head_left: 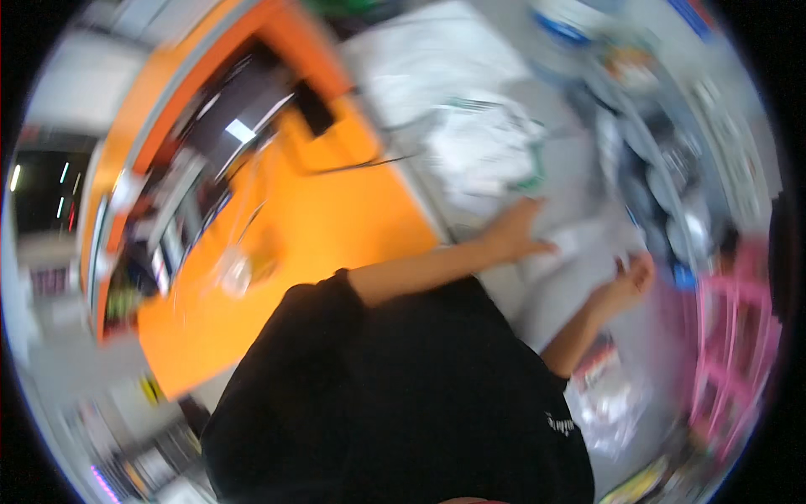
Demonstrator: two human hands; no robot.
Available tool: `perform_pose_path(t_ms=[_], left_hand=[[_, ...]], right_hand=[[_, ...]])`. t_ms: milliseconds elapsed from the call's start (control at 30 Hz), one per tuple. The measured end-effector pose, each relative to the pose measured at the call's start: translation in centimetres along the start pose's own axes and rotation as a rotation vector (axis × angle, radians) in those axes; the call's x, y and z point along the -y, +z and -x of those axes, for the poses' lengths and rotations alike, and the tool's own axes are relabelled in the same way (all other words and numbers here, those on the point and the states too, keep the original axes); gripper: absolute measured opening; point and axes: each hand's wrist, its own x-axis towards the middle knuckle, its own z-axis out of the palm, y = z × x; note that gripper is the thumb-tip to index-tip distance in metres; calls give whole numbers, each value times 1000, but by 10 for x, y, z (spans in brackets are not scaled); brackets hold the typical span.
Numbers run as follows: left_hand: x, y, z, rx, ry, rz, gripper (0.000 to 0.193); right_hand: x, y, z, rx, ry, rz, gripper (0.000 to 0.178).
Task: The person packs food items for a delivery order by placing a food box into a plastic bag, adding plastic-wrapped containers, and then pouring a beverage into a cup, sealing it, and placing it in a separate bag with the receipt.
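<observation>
My left hand (514,233) reaches out to the right, its thumb and fingers apart. It is nearest to a crumpled heap of white plastic bags (483,151) with green marks, just beyond it. My right hand (625,286) is further right and closer to me, its fingers curled in; whether anything is in them is hidden by blur. Between the two hands shows a pale, whitish sheet-like patch (579,242), too smeared to name. On the floor below my right forearm lies a clear plastic bag (606,391) with white and red contents.
An orange desk (336,202) stands on my left, with a monitor (239,113), cables and a small clear cup (235,270) on it. To the right are a grey bin (651,155) holding bagged things and a pink plastic rack (732,336). A large white sack (437,59) lies ahead.
</observation>
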Motion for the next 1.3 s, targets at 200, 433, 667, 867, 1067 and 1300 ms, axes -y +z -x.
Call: perform_pose_path(t_ms=[200,433,667,867,1067,1300], left_hand=[[-37,-153,129,-479,210,-307,66],[28,-289,319,-702,-901,-840,79],[58,-321,363,-754,-795,221,64],[65,-326,375,-737,-484,682,61],[43,-327,358,-549,-385,504,60],[-20,-301,299,-299,-161,-139,72]], right_hand=[[20,82,70,429,225,-301,19],[71,169,236,1037,541,-397,21],[96,209,366,1472,137,-427,20],[104,209,405,1523,-744,-434,26],[124,189,393,1384,-787,-156,47],[153,136,333,1287,-769,100,76]])
